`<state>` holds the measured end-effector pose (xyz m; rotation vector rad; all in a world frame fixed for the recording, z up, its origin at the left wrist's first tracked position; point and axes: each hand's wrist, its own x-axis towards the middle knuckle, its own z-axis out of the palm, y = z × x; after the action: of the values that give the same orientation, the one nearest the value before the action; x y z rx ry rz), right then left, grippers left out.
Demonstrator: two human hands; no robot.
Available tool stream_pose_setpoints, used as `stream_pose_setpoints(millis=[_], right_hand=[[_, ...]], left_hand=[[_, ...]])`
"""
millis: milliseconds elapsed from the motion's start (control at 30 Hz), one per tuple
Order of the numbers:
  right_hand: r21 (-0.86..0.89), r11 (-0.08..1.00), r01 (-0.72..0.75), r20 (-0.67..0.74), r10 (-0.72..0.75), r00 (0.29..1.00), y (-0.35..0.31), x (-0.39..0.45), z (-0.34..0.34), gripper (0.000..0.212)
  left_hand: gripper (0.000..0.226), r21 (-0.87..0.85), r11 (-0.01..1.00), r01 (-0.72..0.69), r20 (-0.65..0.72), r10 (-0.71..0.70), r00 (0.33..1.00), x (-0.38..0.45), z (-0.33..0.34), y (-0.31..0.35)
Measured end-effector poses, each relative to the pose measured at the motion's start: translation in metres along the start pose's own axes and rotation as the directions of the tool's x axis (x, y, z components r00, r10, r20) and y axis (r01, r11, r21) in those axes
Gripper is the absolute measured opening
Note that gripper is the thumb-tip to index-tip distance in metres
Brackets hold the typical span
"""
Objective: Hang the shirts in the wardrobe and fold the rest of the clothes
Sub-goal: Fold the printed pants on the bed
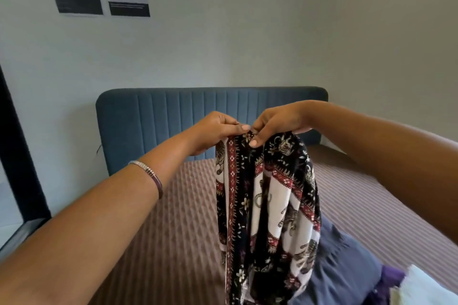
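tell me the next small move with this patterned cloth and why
Probably slide the hands apart along the top edge. Both the left hand and right hand pinch the patterned garment close together, so it hangs bunched above the bed; spreading it would show its shape before folding.

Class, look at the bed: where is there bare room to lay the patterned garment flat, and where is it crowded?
The striped brown bedcover lies bare on the left, between the blue padded headboard and the near edge, under the left hand. A strip by the right wall is bare too. The near right is crowded: blue-grey cloth, purple cloth, white cloth.
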<state>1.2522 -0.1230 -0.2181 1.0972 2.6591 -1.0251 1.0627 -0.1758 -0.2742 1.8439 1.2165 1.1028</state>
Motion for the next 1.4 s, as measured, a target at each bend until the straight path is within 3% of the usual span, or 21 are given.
stream_pose_setpoints(millis=[67,133,267,367,467,600,733,900,1133,1233,1400], right_hand=[[-0.123,0.992,0.037,-0.085,-0.048,0.995,-0.004,-0.003,-0.002,0.012],[-0.289,0.957,0.019,-0.226,-0.088,0.970,-0.009,-0.008,-0.011,0.011],[-0.554,0.820,-0.142,-0.430,-0.135,0.893,-0.021,-0.020,-0.034,0.018],[-0.596,0.760,-0.260,-0.576,-0.179,0.798,-0.023,-0.033,-0.053,0.013],[-0.578,0.755,-0.308,-0.676,-0.233,0.699,-0.021,-0.043,-0.068,0.013],[-0.568,0.733,-0.375,-0.736,-0.248,0.630,-0.024,-0.046,-0.078,0.014],[-0.559,0.710,-0.428,-0.758,-0.228,0.611,-0.030,-0.052,-0.081,0.015],[-0.556,0.697,-0.453,-0.754,-0.192,0.629,-0.041,-0.060,-0.082,0.010],[-0.588,0.662,-0.466,-0.722,-0.169,0.671,-0.061,-0.071,-0.081,0.015],[-0.594,0.663,-0.457,-0.706,-0.157,0.690,-0.066,-0.078,-0.080,0.016],[-0.595,0.670,-0.443,-0.681,-0.129,0.721,-0.069,-0.088,-0.076,0.016]], left_hand=[[0.037,-0.031,0.999,0.028,0.010,-0.028,1.000,-0.006,0.001,-0.006],[0.024,-0.098,0.993,0.068,0.023,-0.066,0.998,-0.011,0.004,-0.014],[0.051,-0.062,0.994,0.092,0.026,-0.091,0.996,-0.027,0.008,-0.031],[0.021,0.073,0.989,0.129,0.029,-0.132,0.991,-0.040,0.007,-0.046],[0.030,0.275,0.953,0.124,0.019,-0.135,0.991,-0.050,0.008,-0.064],[0.018,0.478,0.869,0.130,-0.082,-0.104,0.991,-0.062,0.018,-0.095],[0.016,0.525,0.837,0.154,-0.089,-0.126,0.988,-0.077,0.025,-0.122],[0.009,0.542,0.829,0.137,-0.176,-0.047,0.983,-0.087,0.042,-0.147],[0.037,0.484,0.874,0.042,-0.141,0.030,0.990,-0.083,0.090,-0.154],[0.046,0.470,0.870,0.149,-0.125,-0.102,0.987,-0.075,0.105,-0.155],[0.053,0.219,0.952,0.214,-0.047,-0.209,0.977,-0.068,0.115,-0.143]])
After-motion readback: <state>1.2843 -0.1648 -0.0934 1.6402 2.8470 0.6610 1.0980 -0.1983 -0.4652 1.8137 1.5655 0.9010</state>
